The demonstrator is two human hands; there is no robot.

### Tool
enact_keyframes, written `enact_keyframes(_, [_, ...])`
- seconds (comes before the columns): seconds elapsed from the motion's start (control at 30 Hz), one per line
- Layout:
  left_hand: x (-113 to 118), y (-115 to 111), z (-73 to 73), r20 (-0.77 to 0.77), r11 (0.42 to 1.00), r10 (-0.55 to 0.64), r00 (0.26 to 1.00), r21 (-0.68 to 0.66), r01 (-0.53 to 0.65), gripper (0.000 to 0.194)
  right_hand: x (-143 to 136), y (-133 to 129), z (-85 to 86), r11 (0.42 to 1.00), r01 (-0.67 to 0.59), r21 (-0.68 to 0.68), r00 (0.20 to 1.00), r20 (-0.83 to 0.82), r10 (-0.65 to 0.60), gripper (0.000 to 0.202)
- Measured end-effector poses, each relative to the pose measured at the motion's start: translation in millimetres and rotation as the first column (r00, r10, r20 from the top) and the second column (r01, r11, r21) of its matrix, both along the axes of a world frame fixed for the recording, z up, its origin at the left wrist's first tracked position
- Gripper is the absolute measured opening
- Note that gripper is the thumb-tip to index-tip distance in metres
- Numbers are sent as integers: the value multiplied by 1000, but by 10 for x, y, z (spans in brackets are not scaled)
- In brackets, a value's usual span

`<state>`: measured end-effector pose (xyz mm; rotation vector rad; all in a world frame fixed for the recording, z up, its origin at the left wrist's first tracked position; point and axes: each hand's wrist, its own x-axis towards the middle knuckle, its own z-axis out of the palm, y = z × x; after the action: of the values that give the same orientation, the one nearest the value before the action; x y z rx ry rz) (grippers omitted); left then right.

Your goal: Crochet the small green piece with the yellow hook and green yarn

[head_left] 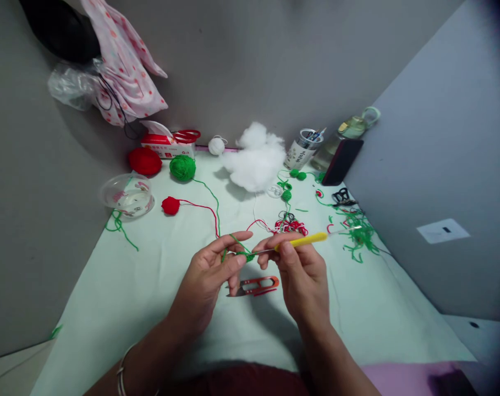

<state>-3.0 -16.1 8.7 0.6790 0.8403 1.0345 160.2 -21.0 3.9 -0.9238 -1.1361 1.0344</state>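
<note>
My left hand (pixel 210 275) pinches a small piece of green crochet work (pixel 246 256) between thumb and fingers, with green yarn running over its raised index finger. In my right hand (pixel 303 275) is a crochet hook (pixel 307 240) with a yellow handle, its metal shaft pointing left into the green work. A green strand leads back to the green yarn ball (pixel 182 168). Below my hands, orange-handled thread snips (pixel 260 284) lie on the pale cloth, partly covered by my left fingers.
A red yarn ball (pixel 170 205), a clear plastic bowl (pixel 128 196) and a tissue box (pixel 169 146) stand left. White stuffing (pixel 256 159) sits at the back. To the right are a pen holder (pixel 302 149), a phone (pixel 342 161), a bottle (pixel 351 129) and green yarn scraps (pixel 362 234).
</note>
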Motion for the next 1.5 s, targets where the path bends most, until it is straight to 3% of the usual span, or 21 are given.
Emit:
enact_keyframes(0.1, [6,-17,-10,-62,998,36,997,47,-33,30,-1,-78,12,989,50,136,971,225,-79,21])
enact_keyframes(0.17, [27,-35,-11,-100,995,78,992,76,-71,32,-13,-120,2,955,33,296,909,389,-151,24])
enact_keyframes(0.27, [67,-57,-5,-88,990,126,988,71,-119,43,-38,-154,-45,857,-43,513,746,587,-314,27])
enact_keyframes(0.33, [79,-46,3,-1,997,81,997,-4,-81,54,-47,-158,-73,821,-65,567,627,664,-409,28])
enact_keyframes(0.37, [77,-30,9,61,998,37,997,-56,-34,58,-46,-153,-78,816,-54,576,605,669,-432,28])
enact_keyframes(0.4, [69,-9,17,125,994,-2,992,-106,15,58,-41,-145,-76,825,-30,565,625,654,-425,29])
enact_keyframes(0.47, [43,36,37,218,983,-36,975,-170,74,52,-24,-118,-51,875,49,481,769,542,-340,28])
enact_keyframes(0.53, [18,61,57,229,982,-16,973,-178,58,45,-9,-83,-12,936,106,336,912,343,-226,27])
enact_keyframes(0.6, [10,54,65,190,989,-15,982,-143,43,44,-10,-48,21,968,93,231,965,219,-145,24])
enact_keyframes(0.7, [36,6,39,102,996,-42,994,-70,49,46,-40,-23,32,976,48,214,962,252,-102,21])
enact_keyframes(0.8, [79,-25,-4,47,999,15,999,-30,-14,51,-65,-46,-18,955,63,289,909,379,-175,26])
enact_keyframes(0.9, [95,-4,-19,124,995,1,992,-102,12,52,-47,-77,-77,892,13,451,784,550,-289,36])
enact_keyframes(0.97, [76,32,-7,221,981,-42,974,-177,83,46,-16,-74,-84,874,16,485,777,545,-317,37])
enact_keyframes(1.07, [31,76,17,292,975,-13,956,-210,77,34,24,-37,-50,943,136,303,919,318,-234,25])
enact_keyframes(1.13, [21,78,17,262,983,8,965,-180,41,33,25,-12,-32,983,113,141,979,152,-135,20])
enact_keyframes(1.27, [51,32,-29,149,994,-65,987,-81,78,38,-7,6,-60,999,35,35,993,116,-38,12])
enact_keyframes(1.5, [24,12,-25,73,998,-33,997,-46,37,33,19,38,-55,998,-8,-59,999,-54,5,21])
